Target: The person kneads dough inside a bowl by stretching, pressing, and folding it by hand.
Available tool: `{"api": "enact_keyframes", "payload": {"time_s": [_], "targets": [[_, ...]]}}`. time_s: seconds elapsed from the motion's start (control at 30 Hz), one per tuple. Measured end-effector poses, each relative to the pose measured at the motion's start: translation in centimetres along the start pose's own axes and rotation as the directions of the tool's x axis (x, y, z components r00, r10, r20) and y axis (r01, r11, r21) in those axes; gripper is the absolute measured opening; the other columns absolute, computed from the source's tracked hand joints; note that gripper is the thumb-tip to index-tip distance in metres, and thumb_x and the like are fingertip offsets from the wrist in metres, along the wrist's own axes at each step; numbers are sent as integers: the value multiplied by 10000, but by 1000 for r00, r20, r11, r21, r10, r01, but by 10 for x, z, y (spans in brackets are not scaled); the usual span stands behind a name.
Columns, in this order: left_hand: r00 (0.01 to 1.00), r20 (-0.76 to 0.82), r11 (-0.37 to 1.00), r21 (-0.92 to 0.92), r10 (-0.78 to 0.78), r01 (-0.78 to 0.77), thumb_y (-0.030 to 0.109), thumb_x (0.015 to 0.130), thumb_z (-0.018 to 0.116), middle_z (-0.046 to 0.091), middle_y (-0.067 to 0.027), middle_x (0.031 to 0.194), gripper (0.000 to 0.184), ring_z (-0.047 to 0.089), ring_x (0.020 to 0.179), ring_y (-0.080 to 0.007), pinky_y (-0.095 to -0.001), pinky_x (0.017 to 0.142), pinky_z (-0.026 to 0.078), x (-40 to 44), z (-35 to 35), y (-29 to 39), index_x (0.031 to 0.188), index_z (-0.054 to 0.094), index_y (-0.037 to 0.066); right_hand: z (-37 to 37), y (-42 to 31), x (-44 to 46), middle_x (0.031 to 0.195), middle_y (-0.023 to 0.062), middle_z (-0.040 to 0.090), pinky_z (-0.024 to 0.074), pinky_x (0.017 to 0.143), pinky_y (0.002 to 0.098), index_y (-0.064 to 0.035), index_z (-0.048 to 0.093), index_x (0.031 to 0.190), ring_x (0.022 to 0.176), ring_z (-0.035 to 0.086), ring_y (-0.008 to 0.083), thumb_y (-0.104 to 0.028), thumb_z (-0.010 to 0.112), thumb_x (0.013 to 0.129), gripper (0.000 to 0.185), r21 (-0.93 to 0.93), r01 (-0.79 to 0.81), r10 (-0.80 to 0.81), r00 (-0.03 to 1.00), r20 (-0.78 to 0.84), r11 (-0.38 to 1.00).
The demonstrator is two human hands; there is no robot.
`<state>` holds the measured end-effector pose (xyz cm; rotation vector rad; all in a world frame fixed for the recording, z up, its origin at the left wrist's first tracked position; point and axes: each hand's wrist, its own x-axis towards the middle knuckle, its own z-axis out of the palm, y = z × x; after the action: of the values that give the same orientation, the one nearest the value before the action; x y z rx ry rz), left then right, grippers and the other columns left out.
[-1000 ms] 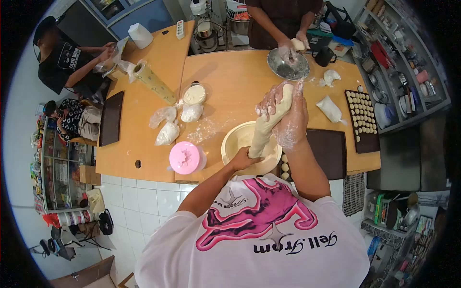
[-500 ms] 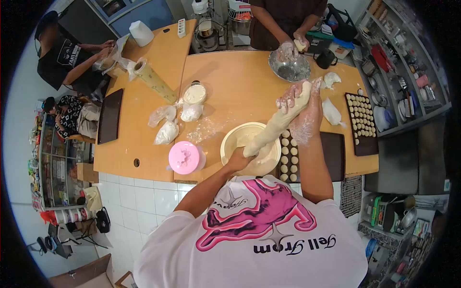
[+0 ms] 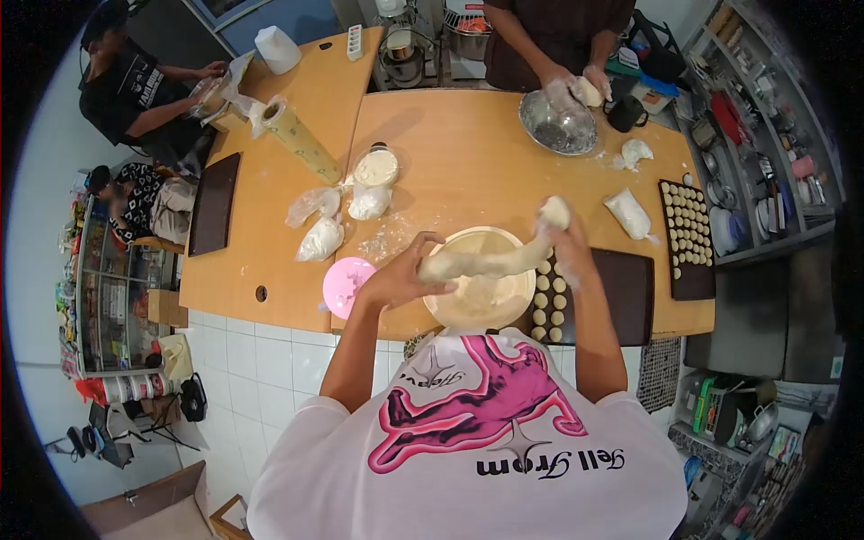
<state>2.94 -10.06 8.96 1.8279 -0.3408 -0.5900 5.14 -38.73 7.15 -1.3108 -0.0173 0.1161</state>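
A long, thick rope of pale dough (image 3: 490, 264) is held across the top of a cream bowl (image 3: 486, 315). At its left end, my left hand (image 3: 396, 274) is closed around the dough, thumb and fingers on either side. My right hand (image 3: 571, 250), floury and somewhat blurred, grips the other end, where a rounded lump of dough sticks up. Below the dough, the floury inside of the bowl shows. A dark baking tray (image 3: 621, 292) with rows of small dough balls (image 3: 549, 297) lies right of the bowl, partly behind my right forearm.
A pink lid (image 3: 346, 286) stands left of the bowl, near bags of white powder (image 3: 321, 240) and a tub (image 3: 376, 168). Another tray of dough balls (image 3: 686, 234) is at the right edge. Across the table, a co-worker's hands (image 3: 576, 92) work dough over a metal bowl (image 3: 556, 130).
The dough has swung from a steep slant to nearly level over the bowl. My right hand has come down and nearer; my left hand has risen and moved left.
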Motion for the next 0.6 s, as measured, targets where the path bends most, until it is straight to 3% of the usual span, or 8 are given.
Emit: {"api": "enact_keyframes", "payload": {"time_s": [0.07,0.13,0.23,0.3,0.4,0.43,0.5,0.6], "targets": [[990,85,985,-128,-110,120,168,826,687,626,-158,899,514,631,782,-204,-302,711,512,14,6,-5,1189,345,46,11,26,-6,976,43,536,466,770,292,-63,469,1168,872,550,160,-63,661,725,483,-226,140,-107,983,152,964],[980,119,953,-241,-157,181,149,866,632,627,-160,870,445,640,709,-194,-301,655,527,27,20,-9,1183,339,40,33,28,-11,1047,79,514,451,833,324,-48,453,1188,976,526,224,-77,694,677,566,-421,238,-106,944,313,875],[982,70,900,-392,-177,191,146,902,569,626,-166,848,377,646,657,-194,-307,591,535,42,36,-15,1176,335,36,51,44,-14,1130,120,491,426,895,352,-63,450,1217,1071,487,263,-100,706,664,611,-457,450,-251,866,432,767],[972,24,850,-481,-233,216,175,912,549,625,-168,839,363,652,654,-216,-312,572,534,48,39,-23,1174,337,39,46,56,-14,1191,141,469,405,933,363,-72,446,1241,1127,456,283,-103,711,662,637,-422,429,-256,877,407,798],[957,146,763,-579,-249,287,272,939,474,633,-182,841,333,658,649,-241,-300,564,526,48,32,-27,1163,357,55,47,58,-15,1254,152,455,388,968,378,-78,444,1264,1172,443,287,-106,720,654,670,-410,477,-305,856,418,777],[955,122,772,-565,-271,291,297,943,449,636,-188,846,345,659,647,-247,-297,564,526,48,34,-26,1174,362,56,49,56,-17,1271,152,453,384,975,383,-78,444,1269,1180,445,285,-107,723,650,680,-415,504,-325,842,430,757],[949,71,792,-533,-308,297,348,949,400,641,-202,856,381,662,644,-260,-293,566,525,49,38,-22,1197,374,60,53,60,-21,1226,142,501,408,952,369,-68,474,1239,1138,491,260,-111,740,657,642,-439,426,-275,889,366,791],[943,213,763,-555,-257,333,399,945,386,648,-216,840,464,663,645,-251,-292,567,521,47,37,-15,1257,382,56,53,81,-21,1101,112,584,452,885,335,-53,535,1160,1022,563,213,-121,767,670,546,-370,373,-321,926,197,851]]}}
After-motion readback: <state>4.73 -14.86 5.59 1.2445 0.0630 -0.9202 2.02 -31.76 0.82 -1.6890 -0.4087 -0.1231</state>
